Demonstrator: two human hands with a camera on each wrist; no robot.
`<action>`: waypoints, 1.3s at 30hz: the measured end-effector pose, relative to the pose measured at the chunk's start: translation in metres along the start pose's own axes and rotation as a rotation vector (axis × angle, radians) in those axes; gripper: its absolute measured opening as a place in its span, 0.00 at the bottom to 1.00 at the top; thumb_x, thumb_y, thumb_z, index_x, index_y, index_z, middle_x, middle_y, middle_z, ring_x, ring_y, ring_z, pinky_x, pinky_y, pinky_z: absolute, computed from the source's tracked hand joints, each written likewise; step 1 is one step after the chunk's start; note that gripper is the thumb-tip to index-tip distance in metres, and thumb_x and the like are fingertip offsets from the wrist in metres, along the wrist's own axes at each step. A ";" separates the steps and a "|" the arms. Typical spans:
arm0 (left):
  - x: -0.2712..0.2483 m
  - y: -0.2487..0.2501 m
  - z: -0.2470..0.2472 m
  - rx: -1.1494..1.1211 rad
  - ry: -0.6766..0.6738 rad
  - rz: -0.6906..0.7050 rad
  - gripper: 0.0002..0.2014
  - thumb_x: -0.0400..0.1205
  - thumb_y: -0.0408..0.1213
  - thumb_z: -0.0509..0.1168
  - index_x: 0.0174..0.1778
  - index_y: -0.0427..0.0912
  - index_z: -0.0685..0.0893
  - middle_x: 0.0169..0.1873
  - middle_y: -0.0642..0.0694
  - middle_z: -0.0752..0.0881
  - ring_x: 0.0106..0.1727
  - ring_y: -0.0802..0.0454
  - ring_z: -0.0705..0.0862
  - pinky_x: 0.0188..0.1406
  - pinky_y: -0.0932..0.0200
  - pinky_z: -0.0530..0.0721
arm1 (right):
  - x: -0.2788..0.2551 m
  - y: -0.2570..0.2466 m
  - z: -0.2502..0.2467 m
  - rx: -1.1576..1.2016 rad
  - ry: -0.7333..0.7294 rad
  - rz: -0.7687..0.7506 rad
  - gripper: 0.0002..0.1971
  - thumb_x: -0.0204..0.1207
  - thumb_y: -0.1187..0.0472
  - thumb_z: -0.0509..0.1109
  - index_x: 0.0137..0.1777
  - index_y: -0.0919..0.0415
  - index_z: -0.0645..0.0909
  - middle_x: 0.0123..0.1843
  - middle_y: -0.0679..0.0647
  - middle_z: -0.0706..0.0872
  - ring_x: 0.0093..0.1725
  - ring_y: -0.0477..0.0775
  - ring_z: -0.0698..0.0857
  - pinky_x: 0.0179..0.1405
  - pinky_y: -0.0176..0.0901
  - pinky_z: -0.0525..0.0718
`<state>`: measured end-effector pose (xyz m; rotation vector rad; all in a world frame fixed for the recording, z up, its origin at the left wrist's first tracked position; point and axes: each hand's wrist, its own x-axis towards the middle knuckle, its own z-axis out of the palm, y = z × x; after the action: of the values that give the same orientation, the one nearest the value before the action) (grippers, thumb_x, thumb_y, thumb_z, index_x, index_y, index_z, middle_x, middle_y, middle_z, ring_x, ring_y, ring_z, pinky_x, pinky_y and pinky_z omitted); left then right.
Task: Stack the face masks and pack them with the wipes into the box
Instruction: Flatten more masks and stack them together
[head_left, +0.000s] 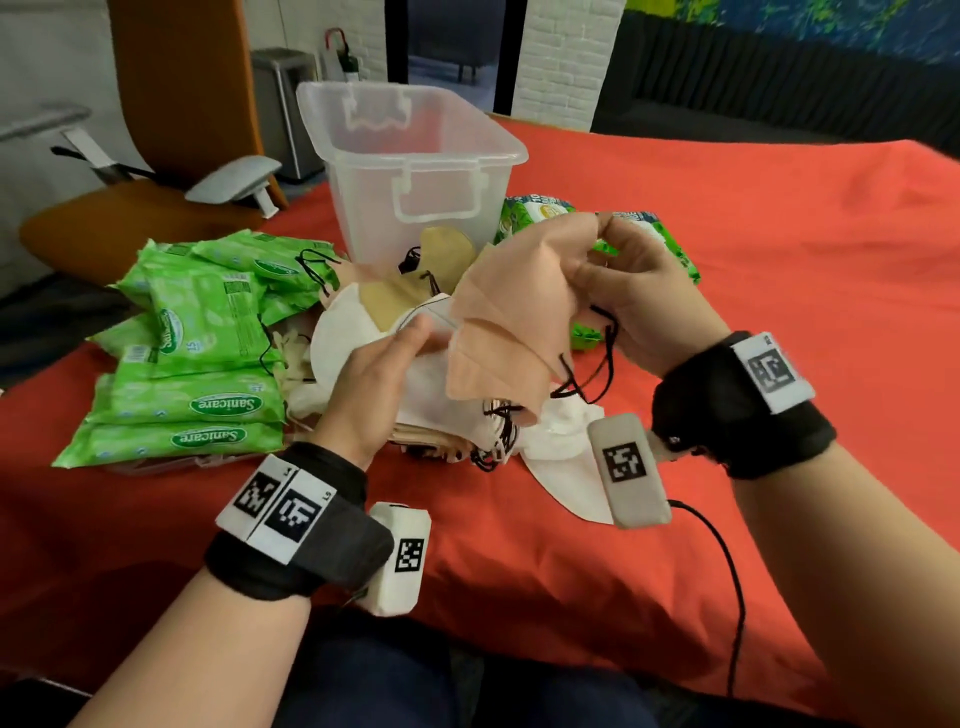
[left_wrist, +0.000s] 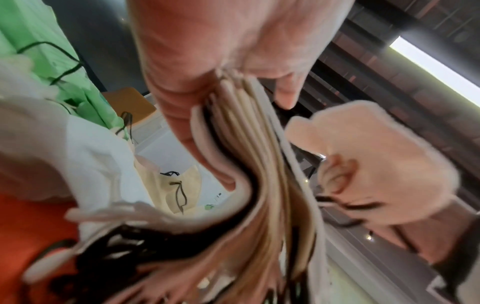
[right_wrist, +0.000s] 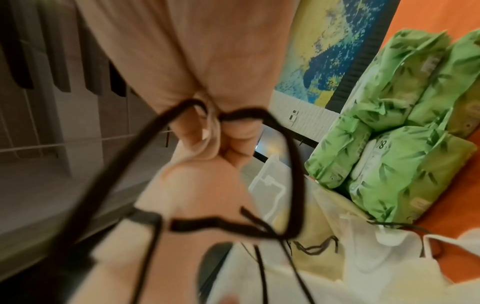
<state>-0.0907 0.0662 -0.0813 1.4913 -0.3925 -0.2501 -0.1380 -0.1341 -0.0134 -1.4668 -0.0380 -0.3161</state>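
I see my right hand (head_left: 644, 291) raised over the middle of the desk (head_left: 779, 260), its thumb and fingers pinching the upper edge of a peach face mask (head_left: 511, 317); the mask hangs down and to the left of that hand, with its black ear loops (head_left: 597, 364) dangling below the palm. In the right wrist view the loops cross in front of the pinching fingers (right_wrist: 233, 131). My left hand (head_left: 379, 374) sits lower and to the left, gripping a stack of masks (left_wrist: 249, 164) between thumb and fingers; the left wrist view shows their layered cream and pink edges fanning out past the thumb. The peach mask hangs just beside that stack, at its right; I cannot tell whether they touch. Under both hands lies a loose heap of white and beige masks (head_left: 358, 332) on the red cloth. The clear plastic box (head_left: 415, 171) stands open at the far side of the heap, and a beige mask (head_left: 447, 249) leans against its near wall. A pile of green wipes packs (head_left: 197, 353) lies to the left of the heap, and more green packs (head_left: 530, 213) lie to the right of the box, behind my right hand
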 end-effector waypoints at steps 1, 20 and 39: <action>-0.001 0.002 0.001 -0.069 -0.051 -0.016 0.16 0.78 0.56 0.63 0.46 0.50 0.90 0.52 0.50 0.90 0.59 0.54 0.85 0.65 0.55 0.77 | 0.003 0.005 0.004 -0.048 0.035 0.004 0.08 0.72 0.73 0.65 0.46 0.60 0.76 0.31 0.47 0.87 0.29 0.43 0.84 0.28 0.34 0.82; 0.005 0.002 0.000 0.030 0.092 0.147 0.11 0.80 0.26 0.65 0.49 0.48 0.85 0.43 0.58 0.89 0.45 0.66 0.85 0.45 0.70 0.83 | -0.006 0.012 0.031 -0.288 -0.068 0.124 0.16 0.75 0.79 0.59 0.56 0.61 0.74 0.31 0.50 0.77 0.18 0.37 0.73 0.16 0.28 0.69; 0.001 0.008 -0.005 0.051 0.115 0.107 0.14 0.74 0.24 0.71 0.43 0.50 0.85 0.43 0.51 0.88 0.48 0.52 0.84 0.61 0.48 0.81 | 0.004 0.034 0.042 -0.584 0.080 0.126 0.05 0.71 0.62 0.73 0.46 0.56 0.82 0.28 0.49 0.71 0.27 0.48 0.72 0.28 0.40 0.71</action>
<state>-0.0881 0.0705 -0.0735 1.5216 -0.3872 -0.0695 -0.1193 -0.0912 -0.0413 -2.0221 0.2280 -0.2954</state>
